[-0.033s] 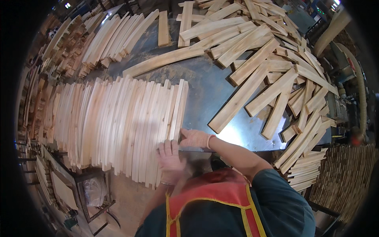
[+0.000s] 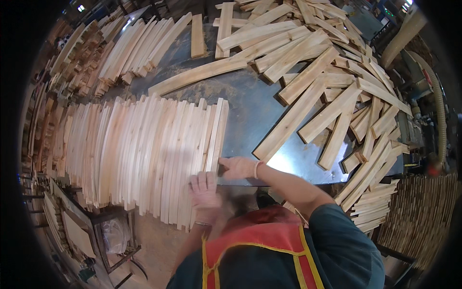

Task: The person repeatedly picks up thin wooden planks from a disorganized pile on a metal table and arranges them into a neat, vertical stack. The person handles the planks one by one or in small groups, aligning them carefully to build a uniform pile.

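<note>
Spreading across the middle of the frame, a dark metal table carries sawdust and timber, with a bright glare near its lower edge. Biggest on it is the row of boards, packed side by side from the left to the centre of the frame, their near ends uneven and reaching past the table's lower edge. A heap of loose boards sprawls over the upper right, lying at many angles. In the upper left sits a smaller group of boards, roughly parallel. Below centre shows the person's red apron with yellow trim. Above the row, one long board slants up towards the heap. The outermost board ends the row at the centre of the frame.

The left hand (pale pink, apparently gloved) lies over the near ends at the row's right end, fingers extended and slightly parted, wrapped around nothing. The right hand is just right of it, one finger pointing left at the outermost board's side, the others partly curled; whether they grip anything, I cannot tell.
</note>
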A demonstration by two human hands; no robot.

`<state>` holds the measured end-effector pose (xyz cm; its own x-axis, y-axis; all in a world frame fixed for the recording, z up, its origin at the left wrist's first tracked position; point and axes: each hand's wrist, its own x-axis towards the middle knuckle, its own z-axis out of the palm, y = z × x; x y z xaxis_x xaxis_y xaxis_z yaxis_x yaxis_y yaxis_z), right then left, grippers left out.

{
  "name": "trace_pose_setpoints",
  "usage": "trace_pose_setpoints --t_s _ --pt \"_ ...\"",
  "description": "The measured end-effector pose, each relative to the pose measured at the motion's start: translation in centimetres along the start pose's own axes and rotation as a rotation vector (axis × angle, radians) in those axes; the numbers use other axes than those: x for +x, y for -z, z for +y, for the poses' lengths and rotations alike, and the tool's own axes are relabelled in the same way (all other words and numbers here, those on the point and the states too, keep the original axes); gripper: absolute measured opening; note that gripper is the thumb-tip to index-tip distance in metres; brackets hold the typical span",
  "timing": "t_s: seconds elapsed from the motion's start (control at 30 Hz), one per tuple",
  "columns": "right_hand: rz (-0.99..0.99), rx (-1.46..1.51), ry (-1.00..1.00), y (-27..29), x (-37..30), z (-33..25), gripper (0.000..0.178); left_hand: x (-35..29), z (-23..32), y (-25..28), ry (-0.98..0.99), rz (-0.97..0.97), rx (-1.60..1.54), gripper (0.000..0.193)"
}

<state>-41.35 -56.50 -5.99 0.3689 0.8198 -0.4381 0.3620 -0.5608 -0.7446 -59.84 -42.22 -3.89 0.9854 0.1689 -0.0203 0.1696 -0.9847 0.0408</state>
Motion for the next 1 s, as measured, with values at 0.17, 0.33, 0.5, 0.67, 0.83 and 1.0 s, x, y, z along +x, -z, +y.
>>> trace_pose_setpoints --t_s 0.17,0.33,0.5,0.67,0.83,1.0 --pt "0.078 -1.007 0.09 10.1 -8.9 3.3 0.045 -0.6 0.1 -0.7 0.05 0.034 0.034 0.09" --pt "0.125 -0.975 0.232 8.3 -11.1 7.7 0.045 2.5 6.1 1.2 -0.186 0.041 -0.236 0.094" --pt "0.809 0.112 -0.092 21.7 -8.6 11.1 0.059 5.0 12.9 1.8 -0.216 -0.231 -0.319 0.095" --pt "1.655 1.254 -0.558 26.1 -2.5 25.9 0.053 4.2 12.9 -2.3 -0.175 -0.229 -0.154 0.079" --pt "1.192 1.591 -0.056 22.1 -4.0 20.4 0.055 1.0 10.2 -2.5 -0.028 -0.108 -0.24 0.082" --pt "0.983 1.537 -0.169 9.4 -12.2 11.8 0.048 2.3 8.9 2.0 0.423 -0.515 -1.324 0.08"
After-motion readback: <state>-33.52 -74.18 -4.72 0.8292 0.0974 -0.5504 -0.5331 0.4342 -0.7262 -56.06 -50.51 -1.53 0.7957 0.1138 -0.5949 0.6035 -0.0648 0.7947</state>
